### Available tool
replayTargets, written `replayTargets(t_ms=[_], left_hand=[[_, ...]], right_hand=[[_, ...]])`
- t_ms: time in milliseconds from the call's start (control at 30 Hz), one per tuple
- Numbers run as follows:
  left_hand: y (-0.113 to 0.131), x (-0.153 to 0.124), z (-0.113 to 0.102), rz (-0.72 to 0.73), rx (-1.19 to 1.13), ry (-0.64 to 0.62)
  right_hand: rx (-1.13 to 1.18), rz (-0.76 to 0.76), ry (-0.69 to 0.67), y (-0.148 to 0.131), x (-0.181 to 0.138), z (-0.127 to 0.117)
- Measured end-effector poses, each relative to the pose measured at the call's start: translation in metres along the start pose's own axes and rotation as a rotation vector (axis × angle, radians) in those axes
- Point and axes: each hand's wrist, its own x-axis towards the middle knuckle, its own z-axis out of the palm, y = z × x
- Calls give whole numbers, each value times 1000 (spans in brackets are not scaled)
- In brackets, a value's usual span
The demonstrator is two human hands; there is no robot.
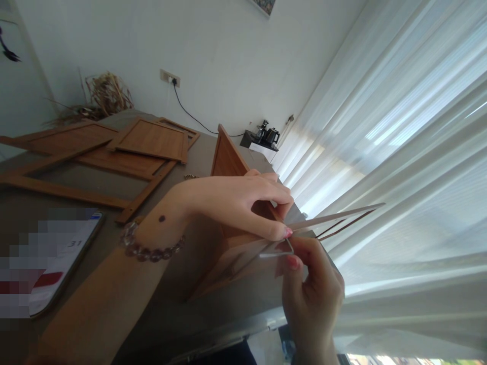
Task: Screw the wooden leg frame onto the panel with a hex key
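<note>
My left hand (pixel 247 203), with a beaded bracelet (pixel 152 248) at the wrist, is closed over the edge of an upright brown wooden panel (pixel 228 154). Its thumb tip presses close to a thin bent metal rod, an Allen key (pixel 291 246). Below and to the right, my right hand (pixel 314 284) pinches the Allen key between thumb and forefinger. A narrow wooden frame piece (pixel 350 212) juts out rightward from behind the fingers. The tip of the key and the spot where it meets the wood are hidden by my fingers.
Several wooden frames and panels (pixel 152 141) lie stacked on the grey table (pixel 200 165) at left. A phone (pixel 72 263) lies at the near left. Behind are dried plants (pixel 108 94), a coffee maker (pixel 272 136) and a black cable (pixel 194 116). Sheer curtains (pixel 399 167) hang at right.
</note>
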Motion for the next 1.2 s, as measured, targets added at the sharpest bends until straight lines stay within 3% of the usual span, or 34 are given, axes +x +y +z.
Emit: replayTargets(t_ms=[100,200,600,667,733,833,900,1100,1200], left_hand=[[1,-1,0,-8,-4,0],[2,-1,0,-16,-12,2],[0,0,1,5,-19,21],[0,0,1,6,-13,26],[0,0,1,10,-12,18],[0,0,0,6,-12,1],[0,0,-1,1,-10,-3],[0,-1,-2,2,7,-10],[0,-1,-1,-2,15,-9]], right_hand=[[-205,-249,60,6,8,-7],[-287,-353,56,6,14,-13],[-298,-384,-45,2,18,-20],[-247,-281,-34,0,19,-21],[-65,-18,-90,-1,19,-22],[394,439,-327,1,20,-25],[687,628,-460,4,21,-25],[1528,909,-585,2,12,-10],[1542,904,-530,3,0,0]])
